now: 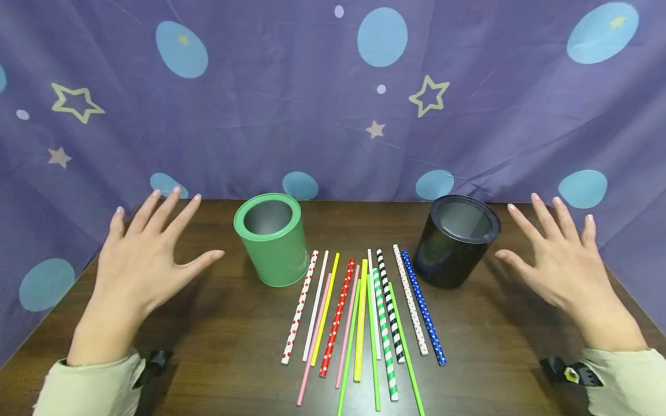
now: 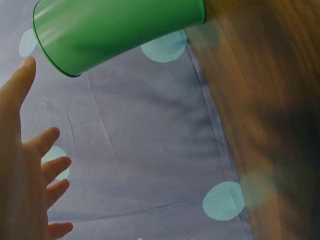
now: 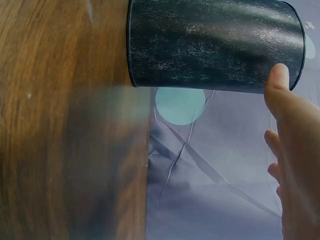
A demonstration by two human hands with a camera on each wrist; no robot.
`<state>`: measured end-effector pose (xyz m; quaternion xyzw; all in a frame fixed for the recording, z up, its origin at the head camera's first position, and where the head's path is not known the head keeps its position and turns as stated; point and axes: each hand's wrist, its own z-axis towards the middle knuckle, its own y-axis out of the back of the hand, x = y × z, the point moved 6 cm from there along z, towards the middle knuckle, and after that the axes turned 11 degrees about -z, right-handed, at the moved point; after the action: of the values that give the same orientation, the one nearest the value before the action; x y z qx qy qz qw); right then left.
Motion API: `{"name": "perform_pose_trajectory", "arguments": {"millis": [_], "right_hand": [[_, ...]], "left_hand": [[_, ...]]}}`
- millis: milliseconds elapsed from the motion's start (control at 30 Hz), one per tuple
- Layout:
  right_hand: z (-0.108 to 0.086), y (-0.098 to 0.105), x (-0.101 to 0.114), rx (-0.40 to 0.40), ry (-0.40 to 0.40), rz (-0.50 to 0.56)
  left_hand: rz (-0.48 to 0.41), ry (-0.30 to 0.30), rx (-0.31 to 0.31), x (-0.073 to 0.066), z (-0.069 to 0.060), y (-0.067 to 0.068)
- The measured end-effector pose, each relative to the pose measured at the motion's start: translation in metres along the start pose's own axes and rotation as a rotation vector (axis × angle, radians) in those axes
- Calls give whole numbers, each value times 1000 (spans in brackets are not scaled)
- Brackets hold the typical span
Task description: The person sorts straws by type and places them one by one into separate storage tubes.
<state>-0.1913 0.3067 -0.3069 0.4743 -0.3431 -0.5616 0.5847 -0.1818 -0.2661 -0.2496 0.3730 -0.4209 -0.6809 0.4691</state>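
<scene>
My left hand [image 1: 139, 263] hovers over the left side of the table with fingers spread, holding nothing. Nearest to it stands a green can [image 1: 278, 254], upright with its top facing up; the left wrist view shows the can's side [image 2: 120, 30] beyond the thumb. On the right, my right hand [image 1: 564, 271] is likewise raised with spread fingers and holds nothing. A black can [image 1: 448, 257] stands upright to its left, its dark side [image 3: 215, 45] also showing in the right wrist view. Between the cans lie several paper straws, among them a red one [image 1: 337, 318] and a blue one [image 1: 424, 309].
The straws are thick and thin, plain, dotted or striped, including a green-striped straw [image 1: 385, 335] and a yellow one [image 1: 361, 320]. They lie lengthwise toward me on the brown wooden table [image 1: 218, 346]. Behind it hangs a purple curtain [image 1: 250, 115] with stars and blue spots.
</scene>
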Motion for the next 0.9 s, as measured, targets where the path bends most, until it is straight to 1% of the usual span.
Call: {"name": "perform_pose_trajectory", "arguments": {"millis": [100,267,400,500,567,633,700,767,800,833,900], "right_hand": [[0,2,0,-12,1,2],[4,7,-2,-35,7,10],[4,6,-3,-33,11,26],[3,5,-2,-33,12,31],[2,5,-2,-36,15,33],[2,4,0,-39,18,36],[1,6,1,-52,25,43],[1,8,4,-72,38,52],[1,9,5,-82,45,59],[1,11,7,-97,55,64],[1,15,10,-118,73,75]], "left_hand": [[-68,-35,5,-3,3,0],[-215,-54,31,-4,10,-1],[-287,-83,39,-6,16,-3],[-346,-97,43,-5,18,-7],[-399,-87,61,-2,19,-12],[-476,-53,88,3,20,-18],[-582,-5,126,9,22,-23],[-697,26,148,14,27,-25],[-755,28,155,15,29,-26],[-804,17,161,15,31,-26],[-874,-11,177,13,34,-28]]}}
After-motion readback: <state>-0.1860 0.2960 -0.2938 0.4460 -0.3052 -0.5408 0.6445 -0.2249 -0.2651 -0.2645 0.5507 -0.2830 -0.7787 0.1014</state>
